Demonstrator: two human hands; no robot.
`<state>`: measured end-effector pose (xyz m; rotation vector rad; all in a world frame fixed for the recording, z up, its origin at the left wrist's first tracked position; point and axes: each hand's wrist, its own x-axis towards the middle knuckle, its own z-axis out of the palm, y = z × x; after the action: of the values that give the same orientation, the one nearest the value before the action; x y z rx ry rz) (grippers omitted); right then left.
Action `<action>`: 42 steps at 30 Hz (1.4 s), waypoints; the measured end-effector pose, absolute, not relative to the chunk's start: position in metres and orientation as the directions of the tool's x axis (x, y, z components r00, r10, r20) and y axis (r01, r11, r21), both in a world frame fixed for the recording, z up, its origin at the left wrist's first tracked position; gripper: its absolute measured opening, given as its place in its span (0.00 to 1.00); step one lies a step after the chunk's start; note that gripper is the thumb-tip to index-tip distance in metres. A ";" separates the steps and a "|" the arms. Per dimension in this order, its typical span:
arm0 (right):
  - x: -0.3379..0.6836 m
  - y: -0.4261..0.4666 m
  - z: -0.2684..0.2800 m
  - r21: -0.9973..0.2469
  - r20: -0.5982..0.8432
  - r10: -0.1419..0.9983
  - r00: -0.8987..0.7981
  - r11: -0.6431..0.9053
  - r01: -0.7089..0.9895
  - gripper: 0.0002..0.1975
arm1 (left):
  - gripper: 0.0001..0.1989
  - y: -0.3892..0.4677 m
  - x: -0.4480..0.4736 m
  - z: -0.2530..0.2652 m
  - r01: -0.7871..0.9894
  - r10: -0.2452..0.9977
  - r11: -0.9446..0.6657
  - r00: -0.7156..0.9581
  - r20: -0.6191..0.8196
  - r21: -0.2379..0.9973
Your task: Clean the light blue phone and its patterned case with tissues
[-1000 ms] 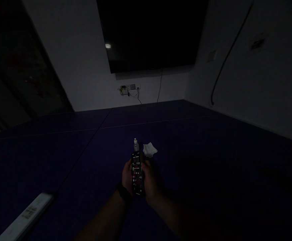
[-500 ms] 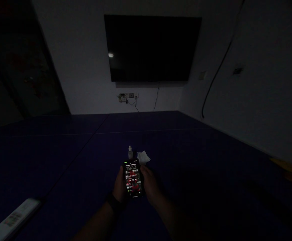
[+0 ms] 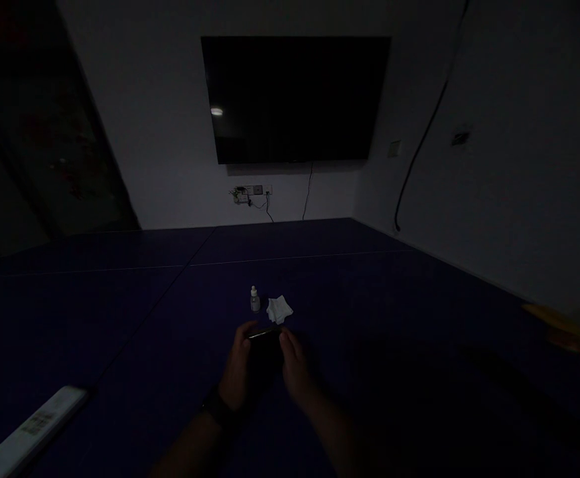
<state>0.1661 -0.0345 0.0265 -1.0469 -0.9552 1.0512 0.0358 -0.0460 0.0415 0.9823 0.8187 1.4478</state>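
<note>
A smartphone (image 3: 264,334) is held between my two hands, tipped so that mostly its thin edge shows and its lit screen is out of sight. My left hand (image 3: 237,365), with a dark band at the wrist, is closed on the phone's left side. On the right side, my right hand (image 3: 296,368) grips it with the thumb along the edge. Just beyond the phone stands a small clear dropper bottle (image 3: 255,303) with a white cap. Beside the bottle lies a crumpled white cloth or tissue (image 3: 279,309).
The dim room has a dark blue surface (image 3: 145,285) in front of me. A white box-like object (image 3: 34,428) lies at lower left, a yellow item (image 3: 561,323) at right. On the wall hang a dark television (image 3: 294,99), sockets with wires (image 3: 250,192) and a black cable (image 3: 422,143).
The phone has been tilted, so its lit screen, facing me before, no longer shows. The bottle and cloth now appear fully above my hands. The view has shifted slightly.
</note>
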 end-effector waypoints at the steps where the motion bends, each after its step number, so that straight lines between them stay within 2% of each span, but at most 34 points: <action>1: 0.166 -0.037 0.028 -0.968 0.132 0.970 0.204 0.170 -0.183 0.26 | 0.27 -0.049 0.033 0.045 -0.316 0.985 -0.173 -0.048 0.166 0.933; 4: 0.167 -0.044 0.033 -0.966 0.218 0.969 0.116 0.231 -0.115 0.20 | 0.20 -0.058 0.026 0.057 -0.027 0.947 -0.314 -0.087 0.311 0.949; 8: 0.172 -0.050 0.042 -0.939 0.344 0.939 0.004 0.344 -0.010 0.15 | 0.13 -0.069 0.024 0.076 0.274 0.903 -0.420 0.028 0.429 0.865; 13: 0.178 -0.052 0.047 -0.872 0.464 0.878 -0.121 0.476 0.115 0.15 | 0.11 -0.080 0.029 0.090 0.520 0.873 -0.465 0.135 0.469 0.716; 17: 0.178 -0.053 0.048 -0.816 0.518 0.835 -0.185 0.547 0.189 0.17 | 0.08 -0.083 0.033 0.091 0.650 0.867 -0.454 0.166 0.470 0.609; 22: 0.177 -0.054 0.051 -0.753 0.559 0.793 -0.242 0.608 0.252 0.15 | 0.07 -0.080 0.031 0.085 0.736 0.852 -0.443 0.169 0.495 0.511; 28: 0.177 -0.056 0.046 -0.696 0.602 0.758 -0.250 0.652 0.301 0.13 | 0.08 -0.082 0.030 0.084 0.756 0.829 -0.484 0.235 0.508 0.441; 42: 0.175 -0.069 0.037 -0.688 0.611 0.753 -0.244 0.658 0.306 0.10 | 0.11 -0.090 0.019 0.080 0.723 0.801 -0.564 0.361 0.478 0.399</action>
<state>0.1746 -0.0690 0.0372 -0.8435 -1.8262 0.5326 0.0192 -0.0901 0.0799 2.4901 1.4011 0.9815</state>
